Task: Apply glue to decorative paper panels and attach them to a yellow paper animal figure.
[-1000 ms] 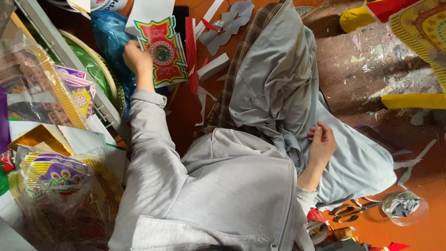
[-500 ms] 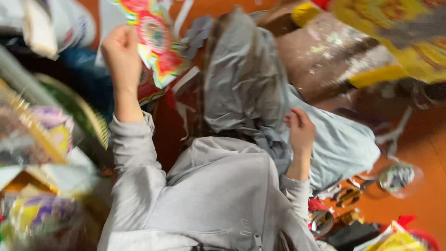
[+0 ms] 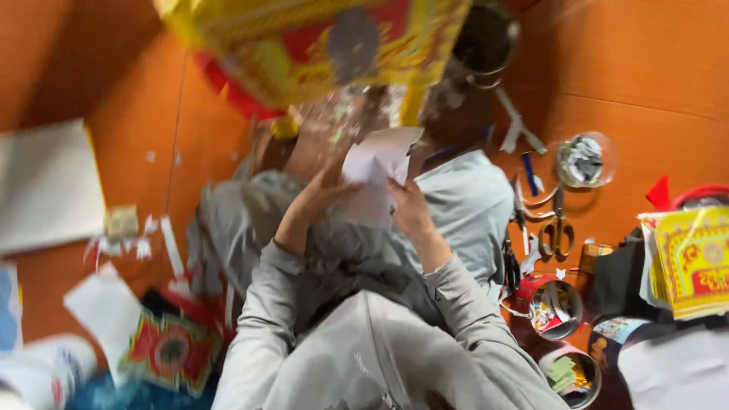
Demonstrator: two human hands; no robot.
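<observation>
Paper: a pale, white folded sheet of paper (image 3: 377, 171), held up between both hands above the lap; blurred, so any print on it cannot be told.
Left hand: left hand (image 3: 315, 199) grasps the sheet's lower left edge, fingers curled onto it.
Right hand: right hand (image 3: 410, 209) grips the sheet's lower right edge, thumb towards the paper.
Sleeves: grey sweatshirt sleeves (image 3: 262, 319) run from the bottom of the frame up to the sheet.
Lap: grey trousered legs (image 3: 471, 201) lie just behind the sheet.
Box: large yellow and red printed paper box (image 3: 319, 38), above the sheet, at the top of the frame.
Scissors: metal scissors with yellowish handles (image 3: 558, 228), right of the sheet, on the orange floor (image 3: 645, 68).
Tins: round open tin with a red wall (image 3: 550, 304), filled with paper scraps, lower right of the sheet; a second round tin (image 3: 569, 372) below it.
Printed panel: red, green and yellow printed paper panel (image 3: 171, 351), lower left of the sheet.
Yellow stack: stack of yellow printed sheets (image 3: 691, 262), far right of the sheet.
Scraps: white paper offcuts (image 3: 140, 239), left of the sheet.
</observation>
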